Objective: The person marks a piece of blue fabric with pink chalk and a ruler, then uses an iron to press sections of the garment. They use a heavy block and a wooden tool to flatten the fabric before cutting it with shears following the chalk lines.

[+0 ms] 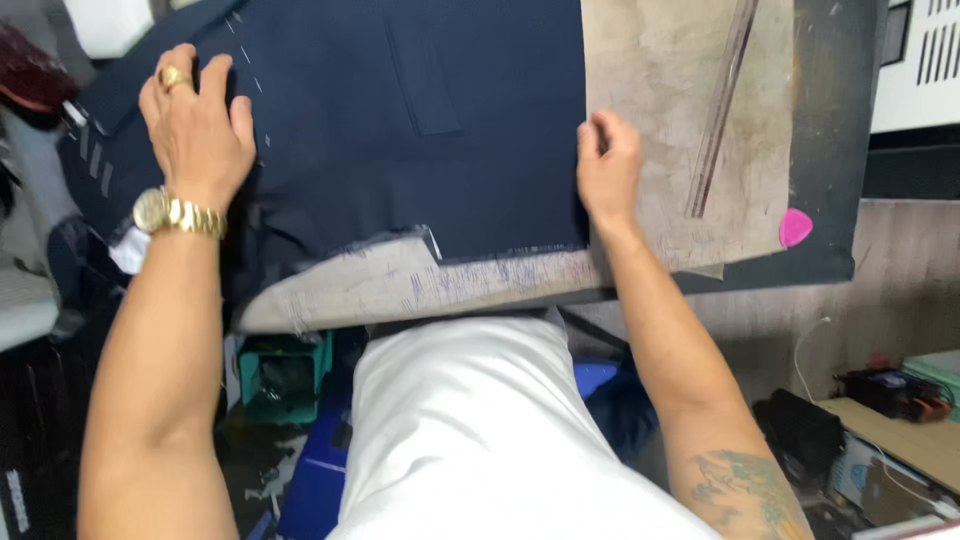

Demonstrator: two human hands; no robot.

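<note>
Looking down from the head camera, we see a piece of navy blue cloth (pixel 400 120) spread flat across a worn, pale work board (pixel 660 80) that lies on the counter (pixel 840 120). Our left hand (pixel 195 125) lies palm down on the cloth near its left side, fingers spread and released, pressing the fabric without gripping it; a gold ring sits on one finger and a gold watch (pixel 175 213) circles the wrist. Our right hand (pixel 607 165) rests at the cloth's straight right edge, where the fabric meets the bare board, its fingers curled down against that edge; we cannot tell whether they pinch the cloth or only press it. A sewn pocket flap (pixel 425 75) shows in the middle of the cloth, and short white chalk dashes (pixel 245 55) run just beside the left hand. The near edge of the cloth lies ragged over the chalk-marked front of the board. A long clear ruler (pixel 720 110) lies slanted on the bare board to the right of the right hand, apart from it. A pink, rounded chalk piece (pixel 795 227) sits at the board's right corner, well apart from both hands. Below the counter we see our white shirt (pixel 470 430) and a green box (pixel 285 375) on the floor.
</note>
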